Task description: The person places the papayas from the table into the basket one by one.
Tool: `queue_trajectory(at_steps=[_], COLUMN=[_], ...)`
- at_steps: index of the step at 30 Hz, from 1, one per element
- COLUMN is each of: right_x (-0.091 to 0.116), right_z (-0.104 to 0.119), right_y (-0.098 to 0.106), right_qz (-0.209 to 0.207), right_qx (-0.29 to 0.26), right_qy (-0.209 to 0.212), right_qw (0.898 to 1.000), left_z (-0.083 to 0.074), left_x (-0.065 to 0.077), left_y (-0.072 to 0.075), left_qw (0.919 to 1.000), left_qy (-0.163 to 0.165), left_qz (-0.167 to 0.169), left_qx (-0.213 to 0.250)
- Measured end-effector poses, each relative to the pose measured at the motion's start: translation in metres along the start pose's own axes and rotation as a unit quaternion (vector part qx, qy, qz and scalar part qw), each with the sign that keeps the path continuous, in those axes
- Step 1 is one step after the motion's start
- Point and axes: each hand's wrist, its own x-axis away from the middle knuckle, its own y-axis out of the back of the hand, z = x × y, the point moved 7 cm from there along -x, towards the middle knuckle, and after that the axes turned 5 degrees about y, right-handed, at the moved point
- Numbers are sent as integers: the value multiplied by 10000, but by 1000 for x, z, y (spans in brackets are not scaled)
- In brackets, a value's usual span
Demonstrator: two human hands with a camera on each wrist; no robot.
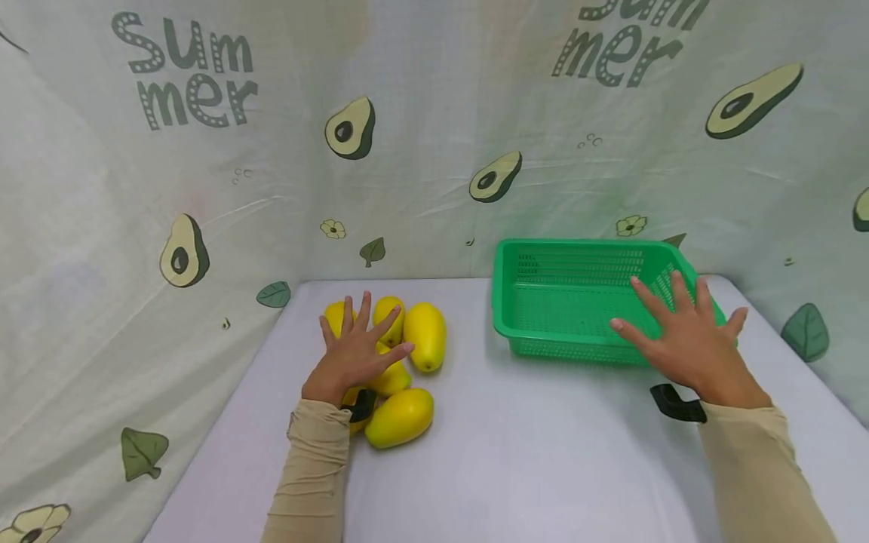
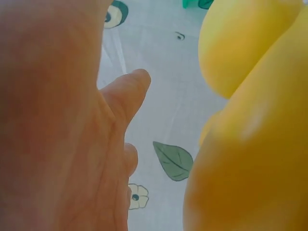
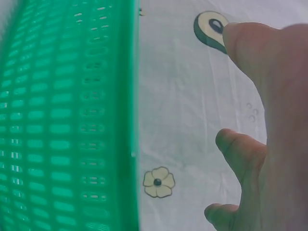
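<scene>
Several yellow mangoes (image 1: 425, 337) lie in a loose group on the left of the table. My left hand (image 1: 353, 353) hovers over them with fingers spread and hides parts of some. In the left wrist view a gap shows between this hand (image 2: 62, 134) and a large mango (image 2: 255, 159) beside it. At the back right stands a green plastic basket (image 1: 543, 335) with slotted walls and no fruit inside. Above its right front corner my right hand (image 1: 699, 351) is spread wide, holding nothing. The right wrist view shows the basket's slotted wall (image 3: 62, 115) apart from the fingers.
A white cloth covers the table (image 1: 529, 452). Behind and to the left hangs a pale curtain (image 1: 421, 90) printed with avocados, leaves and "summer" lettering. Black straps (image 1: 679, 404) sit at both wrists, below beige sleeves (image 1: 753, 467).
</scene>
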Motion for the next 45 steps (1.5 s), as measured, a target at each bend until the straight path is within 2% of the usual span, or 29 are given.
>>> queue_trajectory(at_steps=[4, 8, 12, 21, 30, 35, 41, 45], right_x=[2, 4, 4, 9, 8, 12, 14, 18], right_z=[5, 11, 16, 35, 48, 53, 53, 52], right_y=[-7, -10, -10, -21, -31, -35, -41, -47], right_qz=[60, -37, -192, -561, -857, -1226, -1877, -2304], right_qx=[86, 84, 49, 107, 205, 266, 290, 416], right_qy=[111, 217, 314, 652, 1192, 1437, 1773, 1989], right_qw=[9999, 9997, 9993, 9962, 9889, 9816, 9657, 9516], left_z=[-2, -6, -12, -11, -13, -10, -6, -5], left_x=[5, 9, 13, 24, 34, 42, 49, 56], left_y=[2, 7, 10, 7, 7, 3, 1, 5], left_qw=[9997, 9970, 9930, 9857, 9737, 9694, 9690, 9592], left_qy=[-81, -275, -482, -780, -1068, -1135, -1037, -1189], left_qz=[-197, -691, -1080, -1423, -1933, -2080, -2086, -2395], left_qx=[-91, -192, -48, 460, 554, 638, 824, 918])
